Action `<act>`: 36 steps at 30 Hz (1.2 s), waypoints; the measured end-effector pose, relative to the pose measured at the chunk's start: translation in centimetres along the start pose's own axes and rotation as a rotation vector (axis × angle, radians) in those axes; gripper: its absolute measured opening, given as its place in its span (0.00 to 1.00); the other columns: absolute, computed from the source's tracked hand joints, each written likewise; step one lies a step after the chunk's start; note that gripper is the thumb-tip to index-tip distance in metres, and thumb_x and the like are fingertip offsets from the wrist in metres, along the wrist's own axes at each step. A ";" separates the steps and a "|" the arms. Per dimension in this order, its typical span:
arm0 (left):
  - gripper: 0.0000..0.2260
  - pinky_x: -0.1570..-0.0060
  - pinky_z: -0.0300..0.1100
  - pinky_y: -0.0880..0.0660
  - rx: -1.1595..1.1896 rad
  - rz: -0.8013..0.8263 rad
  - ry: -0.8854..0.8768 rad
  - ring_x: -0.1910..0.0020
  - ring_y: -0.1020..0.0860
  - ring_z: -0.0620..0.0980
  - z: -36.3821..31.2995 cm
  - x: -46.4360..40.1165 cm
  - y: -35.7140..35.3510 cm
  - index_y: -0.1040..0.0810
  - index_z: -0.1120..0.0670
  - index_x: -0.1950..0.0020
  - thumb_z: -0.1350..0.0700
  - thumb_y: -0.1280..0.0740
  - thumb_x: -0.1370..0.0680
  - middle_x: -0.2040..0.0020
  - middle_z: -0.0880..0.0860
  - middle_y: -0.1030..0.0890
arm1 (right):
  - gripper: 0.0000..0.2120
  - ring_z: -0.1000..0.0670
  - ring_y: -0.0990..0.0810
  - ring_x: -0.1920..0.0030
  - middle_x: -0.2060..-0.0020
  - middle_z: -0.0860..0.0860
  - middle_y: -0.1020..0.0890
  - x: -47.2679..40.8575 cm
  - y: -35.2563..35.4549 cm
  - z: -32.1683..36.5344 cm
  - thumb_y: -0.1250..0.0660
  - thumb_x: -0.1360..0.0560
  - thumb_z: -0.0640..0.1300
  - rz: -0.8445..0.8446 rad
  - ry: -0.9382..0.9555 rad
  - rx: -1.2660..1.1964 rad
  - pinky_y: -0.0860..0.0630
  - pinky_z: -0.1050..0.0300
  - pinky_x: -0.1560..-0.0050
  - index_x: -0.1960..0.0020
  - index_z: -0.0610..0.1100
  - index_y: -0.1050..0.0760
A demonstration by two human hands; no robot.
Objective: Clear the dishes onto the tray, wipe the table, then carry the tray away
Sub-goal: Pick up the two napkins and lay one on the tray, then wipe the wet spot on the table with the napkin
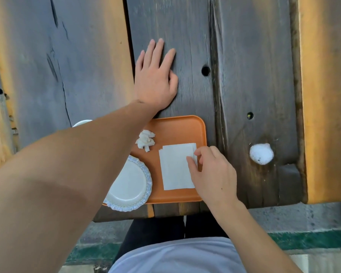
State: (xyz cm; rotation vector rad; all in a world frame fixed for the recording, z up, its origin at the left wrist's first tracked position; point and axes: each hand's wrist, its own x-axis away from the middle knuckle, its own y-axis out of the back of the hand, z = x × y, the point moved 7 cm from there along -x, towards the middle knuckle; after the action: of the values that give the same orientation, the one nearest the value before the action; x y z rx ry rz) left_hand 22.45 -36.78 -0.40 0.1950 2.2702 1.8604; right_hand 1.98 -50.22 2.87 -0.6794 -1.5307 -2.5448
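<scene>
Two bare forearms without sleeves, left hand [156, 79] and right hand [213, 174] bare of rings, watches or gloves, pale lavender-grey top [177, 257] at the waist, black trousers [156, 229] below

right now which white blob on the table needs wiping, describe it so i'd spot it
Start at the orange tray on the dark wooden table. Look right of it, near the table's front edge: the foamy white blob sits alone on bare wood, unlike the napkins on the tray.

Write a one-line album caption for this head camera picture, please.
Left hand flat on the dark wooden table, right hand pinching a white paper napkin on the orange plastic tray.
</scene>
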 end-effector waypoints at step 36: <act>0.24 0.22 0.59 0.51 0.009 0.059 0.097 0.19 0.46 0.63 -1.8 0.0 -1.2 0.35 0.54 0.23 0.48 0.48 0.18 0.20 0.62 0.41 | 0.05 0.62 0.20 0.53 0.57 0.64 0.20 1.5 13.4 -10.6 0.39 0.18 0.49 -0.237 -0.318 -0.871 0.23 0.63 0.59 0.51 0.53 0.26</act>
State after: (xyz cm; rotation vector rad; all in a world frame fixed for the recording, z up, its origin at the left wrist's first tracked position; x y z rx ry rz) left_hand 22.05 -38.70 -1.28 0.1790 2.3614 1.9284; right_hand 1.26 -65.70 10.19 -1.0613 -0.4738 -3.3985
